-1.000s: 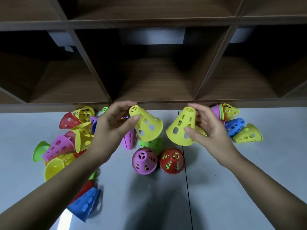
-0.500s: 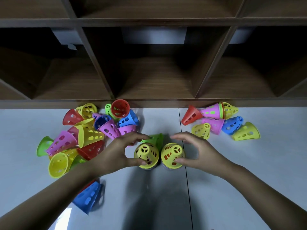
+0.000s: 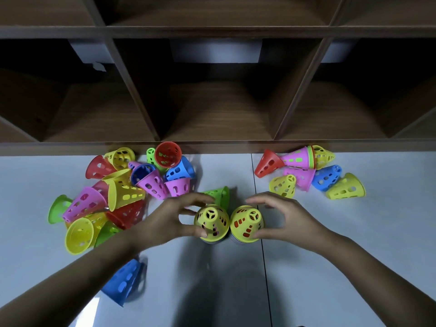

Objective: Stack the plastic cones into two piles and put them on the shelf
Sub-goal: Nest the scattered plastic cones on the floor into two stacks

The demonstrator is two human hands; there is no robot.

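Observation:
Two short piles stand side by side at the middle of the table. The left pile is topped by a yellow cone [image 3: 211,222] over a purple one. The right pile is topped by another yellow cone [image 3: 246,224] with red showing through its holes. My left hand [image 3: 165,223] holds the left yellow cone, thumb on its near side and fingers arched over its far side. My right hand [image 3: 289,218] holds the right one the same way. A green cone [image 3: 219,194] lies just behind them. The wooden shelf [image 3: 219,147] runs along the back, its cubbies empty.
A heap of several loose cones [image 3: 122,192] lies left of my left hand. A smaller group of cones [image 3: 304,166] lies at the back right. One blue cone [image 3: 122,284] lies under my left forearm. The grey table [image 3: 330,267] has a seam down its middle.
One second ago each hand held a yellow cone in the air near the shelf edge. Both came down onto the purple and red cones. Since half a second ago the hands have barely moved.

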